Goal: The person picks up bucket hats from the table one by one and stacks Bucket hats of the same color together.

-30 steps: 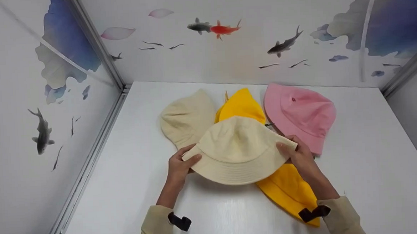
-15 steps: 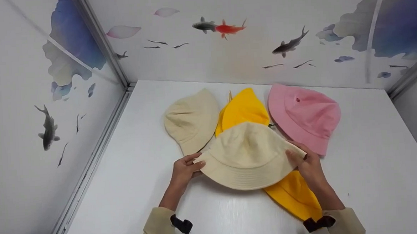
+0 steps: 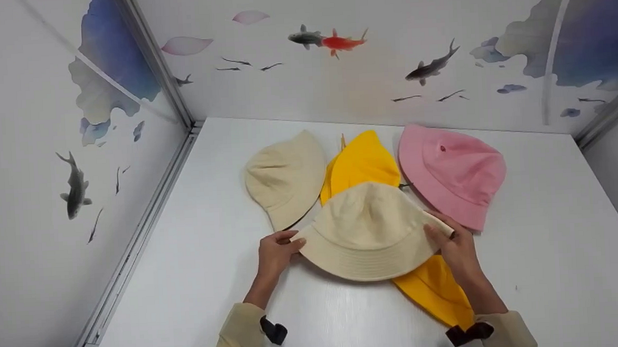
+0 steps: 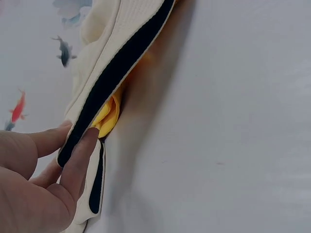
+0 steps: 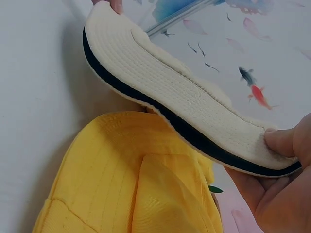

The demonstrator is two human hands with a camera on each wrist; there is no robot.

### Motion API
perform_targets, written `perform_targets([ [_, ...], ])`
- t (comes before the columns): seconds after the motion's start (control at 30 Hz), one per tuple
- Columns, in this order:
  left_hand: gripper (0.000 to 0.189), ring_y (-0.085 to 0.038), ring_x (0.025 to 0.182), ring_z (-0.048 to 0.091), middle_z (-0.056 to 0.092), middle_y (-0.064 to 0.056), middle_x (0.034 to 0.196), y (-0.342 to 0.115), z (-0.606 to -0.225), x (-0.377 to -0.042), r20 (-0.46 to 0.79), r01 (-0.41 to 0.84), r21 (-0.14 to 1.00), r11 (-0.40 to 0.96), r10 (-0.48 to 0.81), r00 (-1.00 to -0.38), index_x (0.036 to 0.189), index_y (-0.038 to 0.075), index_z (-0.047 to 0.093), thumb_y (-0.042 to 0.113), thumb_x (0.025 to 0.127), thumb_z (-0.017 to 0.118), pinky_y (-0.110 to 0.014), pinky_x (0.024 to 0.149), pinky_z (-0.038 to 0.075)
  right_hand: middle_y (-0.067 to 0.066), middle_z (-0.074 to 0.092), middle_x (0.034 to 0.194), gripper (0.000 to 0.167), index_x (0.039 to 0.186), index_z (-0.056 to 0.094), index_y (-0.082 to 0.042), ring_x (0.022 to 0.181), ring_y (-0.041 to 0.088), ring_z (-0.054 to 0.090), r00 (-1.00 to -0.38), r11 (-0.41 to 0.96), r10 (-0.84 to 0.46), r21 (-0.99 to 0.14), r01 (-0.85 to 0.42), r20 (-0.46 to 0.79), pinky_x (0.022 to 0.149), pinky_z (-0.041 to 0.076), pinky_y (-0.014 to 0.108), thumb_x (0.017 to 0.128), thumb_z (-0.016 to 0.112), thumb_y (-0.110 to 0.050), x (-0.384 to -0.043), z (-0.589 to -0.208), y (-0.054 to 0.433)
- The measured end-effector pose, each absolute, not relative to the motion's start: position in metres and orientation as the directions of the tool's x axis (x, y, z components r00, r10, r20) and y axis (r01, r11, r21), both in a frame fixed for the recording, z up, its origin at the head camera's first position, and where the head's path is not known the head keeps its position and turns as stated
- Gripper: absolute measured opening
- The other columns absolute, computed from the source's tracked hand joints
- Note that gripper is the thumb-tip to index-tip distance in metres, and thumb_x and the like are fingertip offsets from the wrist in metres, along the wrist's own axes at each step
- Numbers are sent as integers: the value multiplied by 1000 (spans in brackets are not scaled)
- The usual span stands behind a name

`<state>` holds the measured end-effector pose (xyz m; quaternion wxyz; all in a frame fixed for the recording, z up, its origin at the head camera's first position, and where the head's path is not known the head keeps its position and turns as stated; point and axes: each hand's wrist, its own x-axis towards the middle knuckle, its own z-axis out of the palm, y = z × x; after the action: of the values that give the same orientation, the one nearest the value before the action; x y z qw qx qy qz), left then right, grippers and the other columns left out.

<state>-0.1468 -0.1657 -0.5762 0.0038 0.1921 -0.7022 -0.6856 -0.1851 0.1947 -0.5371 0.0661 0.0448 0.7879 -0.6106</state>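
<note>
A cream bucket hat (image 3: 370, 228) is held up by its brim between both hands, above the table. My left hand (image 3: 276, 255) pinches the left end of the brim, thumb on top and fingers beneath. At the right end, my right hand (image 3: 456, 245) pinches the brim the same way. Both wrist views show a dark underside along the brim (image 4: 116, 73). Under and behind the held hat lie a yellow hat (image 3: 364, 160) and, nearer the front, another yellow hat (image 3: 436, 288), each partly hidden by it.
A second cream hat (image 3: 285, 177) lies back left, a pink bucket hat (image 3: 454, 174) back right. The white table (image 3: 152, 303) meets a fish-printed wall (image 3: 346, 81) behind and a metal-framed panel (image 3: 133, 246) at the left.
The held hat and both hands have shifted slightly right and down in the head view, mostly in the first half second. The camera view has also shifted a little. Both grips stay the same.
</note>
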Motion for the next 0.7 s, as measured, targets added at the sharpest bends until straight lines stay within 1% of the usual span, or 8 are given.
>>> perform_targets([
  [0.07,33,-11,79,62,67,-12,97,-166,-576,-148,-253,-272,962,28,-291,-923,113,-6,71,8,84,79,-26,69,59,-2,54,124,45,145,53,-16,93,13,59,-984,250,-2,-953,171,-177,75,56,25,102,57,-30,-185,-539,195],
  [0.17,30,-11,79,65,69,-17,101,-168,-575,-149,-246,-274,960,56,-301,-921,112,-7,72,7,86,78,-28,70,60,-1,53,126,46,146,51,-18,92,12,59,-979,247,3,-948,200,-205,75,56,25,102,57,-30,-185,-541,195],
  [0.27,28,-11,76,69,72,-20,100,-171,-574,-152,-235,-272,959,83,-309,-922,111,-8,71,5,87,75,-29,69,61,0,51,129,47,147,50,-19,94,10,58,-974,245,6,-944,222,-227,76,56,24,103,56,-32,-185,-543,197],
  [0.37,25,-17,76,72,73,-21,96,-176,-572,-157,-234,-275,958,83,-332,-914,111,-10,70,2,89,71,-30,66,61,5,51,131,50,148,48,-18,94,10,58,-969,268,4,-933,241,-249,77,56,22,103,54,-37,-185,-544,200],
  [0.5,22,-25,80,73,72,-22,96,-183,-572,-165,-249,-297,953,68,-387,-888,111,-9,70,0,91,66,-28,63,61,11,52,132,55,151,44,-18,94,11,57,-958,308,-3,-912,273,-288,79,54,21,102,52,-43,-186,-545,203],
  [0.63,21,-22,76,72,73,-23,99,-189,-574,-171,-247,-326,939,106,-450,-858,111,-6,70,2,92,64,-25,60,59,14,51,135,59,153,41,-19,97,11,58,-946,308,2,-900,310,-325,81,54,19,102,51,-46,-185,-547,204],
  [0.7,22,-23,73,72,73,-23,101,-190,-575,-174,-238,-338,931,137,-476,-847,111,-5,69,6,92,64,-25,59,59,14,51,137,59,153,41,-19,98,11,58,-942,303,7,-897,322,-336,81,53,18,102,51,-46,-184,-549,204],
])
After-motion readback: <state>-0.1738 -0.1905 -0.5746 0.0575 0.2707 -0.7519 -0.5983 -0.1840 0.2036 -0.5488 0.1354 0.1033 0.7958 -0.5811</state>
